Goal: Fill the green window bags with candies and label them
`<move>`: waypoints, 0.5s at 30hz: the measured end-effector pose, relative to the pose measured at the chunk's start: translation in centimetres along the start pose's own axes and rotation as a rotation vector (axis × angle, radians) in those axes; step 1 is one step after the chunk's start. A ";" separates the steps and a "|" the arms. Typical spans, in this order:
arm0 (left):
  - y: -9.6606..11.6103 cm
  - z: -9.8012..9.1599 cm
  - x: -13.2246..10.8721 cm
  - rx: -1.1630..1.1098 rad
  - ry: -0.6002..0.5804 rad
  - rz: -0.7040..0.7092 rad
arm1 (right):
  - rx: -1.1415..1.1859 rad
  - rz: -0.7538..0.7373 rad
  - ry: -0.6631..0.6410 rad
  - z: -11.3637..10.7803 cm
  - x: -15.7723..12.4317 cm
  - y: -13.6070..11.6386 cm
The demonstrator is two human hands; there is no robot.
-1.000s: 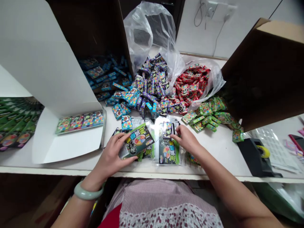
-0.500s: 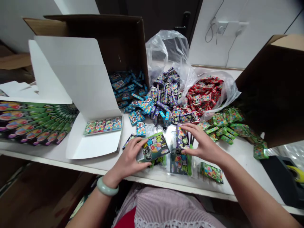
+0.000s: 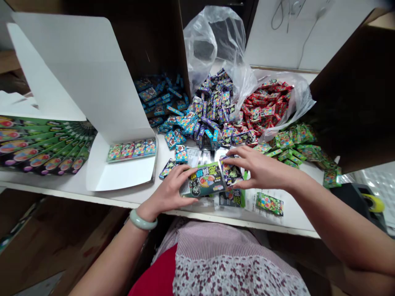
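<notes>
My left hand (image 3: 174,188) grips the left end of a dark green printed packet (image 3: 207,180) between thumb and fingers, just above the table's front part. Against the packet's right end, my right hand (image 3: 251,167) pinches a small purple-edged box (image 3: 231,170) between thumb and fingertips. Whether the box is inside the packet's edge or only touching it, I cannot tell. Beneath them another printed packet (image 3: 232,199) and clear plastic lie on the table. A green box (image 3: 270,204) lies to the right; a blue box (image 3: 181,153) and a dark box (image 3: 168,168) sit left of the packet.
Behind are heaps of blue boxes (image 3: 185,121), purple boxes (image 3: 216,98), red boxes (image 3: 268,102) and green boxes (image 3: 290,144). Clear plastic bags (image 3: 216,37) surround some. An open white carton (image 3: 123,172) holds a row of boxes. Fanned printed cards (image 3: 43,144) lie left.
My right hand has brought the purple-edged box left and tilted it against the packet's right end. The packet in my left hand has turned more level. The camera view has tipped downward.
</notes>
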State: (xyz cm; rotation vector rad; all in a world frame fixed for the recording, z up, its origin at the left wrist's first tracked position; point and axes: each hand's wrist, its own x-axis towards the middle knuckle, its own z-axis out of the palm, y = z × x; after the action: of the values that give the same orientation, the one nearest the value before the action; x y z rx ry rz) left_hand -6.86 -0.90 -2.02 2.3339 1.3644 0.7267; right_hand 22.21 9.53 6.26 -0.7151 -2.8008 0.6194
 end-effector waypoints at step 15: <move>0.6 1.2 -0.2 -0.043 0.028 0.012 | 0.005 0.004 -0.012 2.7 -0.6 -1.0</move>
State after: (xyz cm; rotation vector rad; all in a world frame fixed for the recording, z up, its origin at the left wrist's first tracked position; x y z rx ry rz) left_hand -5.86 -1.41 -2.72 2.3095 1.3340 0.7877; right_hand 21.59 7.45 4.26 -0.7182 -2.8081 0.6333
